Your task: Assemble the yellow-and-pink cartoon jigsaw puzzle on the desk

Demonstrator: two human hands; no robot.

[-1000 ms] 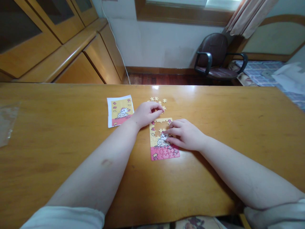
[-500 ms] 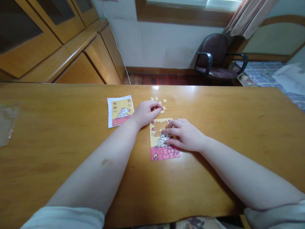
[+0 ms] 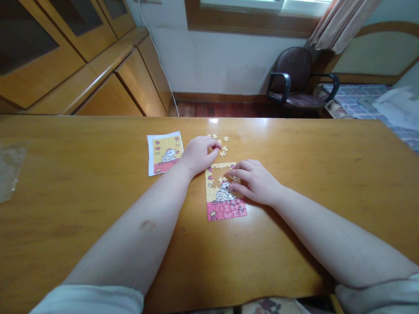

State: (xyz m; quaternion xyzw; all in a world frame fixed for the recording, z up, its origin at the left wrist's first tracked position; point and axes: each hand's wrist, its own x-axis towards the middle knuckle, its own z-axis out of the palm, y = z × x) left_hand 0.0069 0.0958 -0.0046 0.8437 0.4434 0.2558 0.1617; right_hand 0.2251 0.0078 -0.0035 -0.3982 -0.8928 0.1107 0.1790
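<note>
A small part-built jigsaw puzzle [image 3: 222, 203], yellow above and pink below with a white cartoon figure, lies on the wooden table [image 3: 98, 183]. My right hand [image 3: 255, 181] rests on its right side, fingers stretched flat over the pieces. My left hand [image 3: 198, 153] sits just above the puzzle's top left corner, fingers curled in a pinch beside the loose yellow pieces [image 3: 223, 146]; whether it holds a piece is hidden. A printed reference picture [image 3: 164, 152] lies left of my left hand.
A clear plastic bag [image 3: 9, 168] lies at the table's far left. Wooden cabinets [image 3: 65, 52] stand behind on the left. A dark office chair [image 3: 294, 78] and a bed [image 3: 376, 104] are beyond the table's far edge.
My left hand has drawn back slightly from the loose pieces, fingers curling closer. My right hand has shifted a little up along the puzzle's right side.
</note>
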